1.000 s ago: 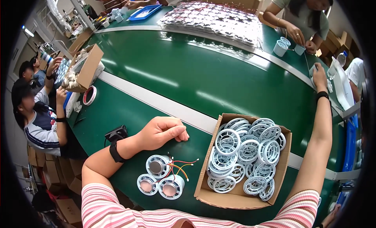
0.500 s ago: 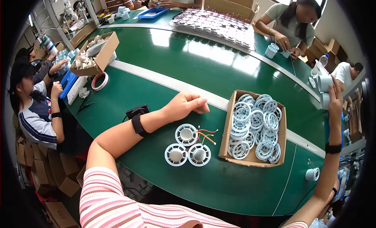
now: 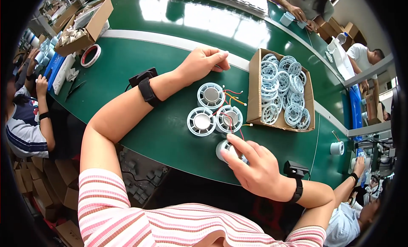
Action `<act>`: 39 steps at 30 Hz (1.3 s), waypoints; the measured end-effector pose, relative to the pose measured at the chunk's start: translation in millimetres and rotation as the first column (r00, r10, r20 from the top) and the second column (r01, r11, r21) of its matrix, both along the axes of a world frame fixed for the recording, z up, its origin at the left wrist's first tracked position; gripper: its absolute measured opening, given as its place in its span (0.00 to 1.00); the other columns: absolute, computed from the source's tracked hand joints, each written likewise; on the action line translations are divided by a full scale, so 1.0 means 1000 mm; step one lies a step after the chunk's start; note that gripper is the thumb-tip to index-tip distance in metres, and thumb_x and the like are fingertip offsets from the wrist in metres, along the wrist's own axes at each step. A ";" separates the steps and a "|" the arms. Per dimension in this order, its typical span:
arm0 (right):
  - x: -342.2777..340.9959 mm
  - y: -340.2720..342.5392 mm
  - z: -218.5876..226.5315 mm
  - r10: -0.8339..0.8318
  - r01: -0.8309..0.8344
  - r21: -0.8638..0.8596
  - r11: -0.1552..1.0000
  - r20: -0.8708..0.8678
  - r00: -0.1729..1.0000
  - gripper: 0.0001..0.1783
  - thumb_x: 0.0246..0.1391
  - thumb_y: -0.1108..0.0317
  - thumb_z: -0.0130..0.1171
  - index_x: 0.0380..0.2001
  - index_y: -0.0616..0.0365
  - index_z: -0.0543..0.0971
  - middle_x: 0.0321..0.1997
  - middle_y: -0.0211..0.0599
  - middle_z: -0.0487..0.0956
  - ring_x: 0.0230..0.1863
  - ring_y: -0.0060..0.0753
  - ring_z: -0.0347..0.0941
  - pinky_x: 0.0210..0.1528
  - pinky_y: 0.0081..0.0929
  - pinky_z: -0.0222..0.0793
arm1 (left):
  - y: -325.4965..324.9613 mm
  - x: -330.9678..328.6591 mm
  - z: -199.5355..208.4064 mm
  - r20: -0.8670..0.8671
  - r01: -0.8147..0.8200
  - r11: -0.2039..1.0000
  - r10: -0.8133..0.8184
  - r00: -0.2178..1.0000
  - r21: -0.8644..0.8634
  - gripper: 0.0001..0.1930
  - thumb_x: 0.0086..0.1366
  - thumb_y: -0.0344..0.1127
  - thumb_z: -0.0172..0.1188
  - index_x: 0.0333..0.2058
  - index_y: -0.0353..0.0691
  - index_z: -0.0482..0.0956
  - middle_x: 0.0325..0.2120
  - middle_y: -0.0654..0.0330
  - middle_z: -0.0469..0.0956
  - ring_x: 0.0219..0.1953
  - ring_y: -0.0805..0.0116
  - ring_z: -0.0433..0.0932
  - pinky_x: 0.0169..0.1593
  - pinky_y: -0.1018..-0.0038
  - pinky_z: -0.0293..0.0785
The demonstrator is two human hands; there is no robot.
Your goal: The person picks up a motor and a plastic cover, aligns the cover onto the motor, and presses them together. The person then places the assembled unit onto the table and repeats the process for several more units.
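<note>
My right hand (image 3: 259,168) grips a light-blue cup-shaped housing (image 3: 222,150) near the table's front edge; the fingers partly hide it, and thin red wires run by the fingertips. Just beyond it lie three light-blue spoked discs with silver centres: a rear one (image 3: 211,96), a left one (image 3: 201,121) and a right one (image 3: 230,118). Red and yellow wires with small white plugs spread to their right. Behind the discs, my left hand (image 3: 206,65) rests with fingers curled and thumb against them, nothing visible in it.
An open cardboard box (image 3: 254,90) of light-blue rings stands to the right. Another light-blue housing (image 3: 337,148) sits farther right. A tape roll (image 3: 90,56), tweezers (image 3: 75,90) and a scrap-filled box (image 3: 100,22) are at left. Co-workers sit around the green table (image 3: 161,141).
My right hand has come from the far right, where it held light-blue cylindrical parts, to the discs, with a housing in its grip. My left hand stays curled. The view has tilted downward.
</note>
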State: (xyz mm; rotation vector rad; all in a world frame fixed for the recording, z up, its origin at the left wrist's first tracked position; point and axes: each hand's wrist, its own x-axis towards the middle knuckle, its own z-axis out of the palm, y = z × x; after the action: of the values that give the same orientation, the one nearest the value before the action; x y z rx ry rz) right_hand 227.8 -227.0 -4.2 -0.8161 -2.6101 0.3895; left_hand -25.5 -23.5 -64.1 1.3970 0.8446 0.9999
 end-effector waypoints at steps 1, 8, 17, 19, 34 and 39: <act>-0.011 0.006 -0.008 -0.014 0.013 0.084 0.996 0.016 1.000 0.28 0.50 0.76 0.67 0.57 0.55 0.79 0.64 0.57 0.73 0.52 0.48 0.78 0.49 0.35 0.77 | -0.002 0.000 -0.001 0.016 0.003 1.000 -0.002 1.000 -0.013 0.18 0.78 0.45 0.54 0.37 0.37 0.85 0.36 0.61 0.85 0.41 0.74 0.82 0.48 0.76 0.80; -0.046 0.052 -0.013 -0.078 0.051 0.328 0.943 0.069 0.995 0.37 0.46 0.73 0.72 0.62 0.54 0.74 0.66 0.53 0.69 0.57 0.49 0.73 0.52 0.39 0.75 | 0.004 -0.013 0.003 0.113 0.062 0.991 -0.048 0.992 -0.121 0.19 0.76 0.46 0.56 0.35 0.37 0.86 0.33 0.62 0.85 0.37 0.75 0.83 0.47 0.75 0.80; 0.007 0.022 -0.021 -0.130 0.124 -0.050 0.991 -0.151 0.980 0.47 0.46 0.68 0.76 0.68 0.58 0.63 0.66 0.49 0.68 0.62 0.57 0.69 0.62 0.48 0.70 | -0.005 -0.023 0.062 0.074 -0.326 0.812 0.334 0.940 0.484 0.16 0.75 0.42 0.58 0.33 0.36 0.84 0.34 0.60 0.85 0.37 0.74 0.82 0.43 0.76 0.76; 0.018 0.015 -0.005 -0.115 0.111 -0.046 0.993 -0.113 0.987 0.40 0.47 0.68 0.76 0.63 0.58 0.70 0.62 0.48 0.72 0.60 0.57 0.71 0.59 0.45 0.72 | -0.029 -0.008 0.074 0.050 -0.251 0.756 0.278 0.959 0.605 0.14 0.74 0.39 0.59 0.32 0.36 0.83 0.33 0.60 0.84 0.35 0.74 0.82 0.41 0.75 0.76; 0.118 0.129 0.014 -0.557 0.478 0.311 0.821 0.254 0.791 0.06 0.50 0.70 0.70 0.33 0.56 0.85 0.34 0.36 0.81 0.46 0.42 0.77 0.57 0.38 0.67 | -0.166 0.074 0.043 -0.756 0.581 0.519 0.226 0.614 0.627 0.38 0.61 0.40 0.70 0.64 0.25 0.66 0.52 0.46 0.71 0.56 0.53 0.74 0.59 0.59 0.70; 0.119 0.122 0.013 -0.546 0.478 0.310 0.821 0.183 0.818 0.10 0.49 0.70 0.70 0.36 0.56 0.84 0.32 0.35 0.80 0.46 0.41 0.76 0.57 0.38 0.66 | -0.167 0.073 0.056 -0.809 0.581 0.662 0.065 0.585 0.473 0.36 0.60 0.41 0.70 0.62 0.28 0.68 0.52 0.47 0.72 0.56 0.53 0.75 0.55 0.60 0.74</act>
State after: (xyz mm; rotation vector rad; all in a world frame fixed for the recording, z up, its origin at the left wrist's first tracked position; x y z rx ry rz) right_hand 346.8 -104.9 8.4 -1.5126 -2.4448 -0.2203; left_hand 47.9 -191.0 -8.2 2.6925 0.8014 0.3840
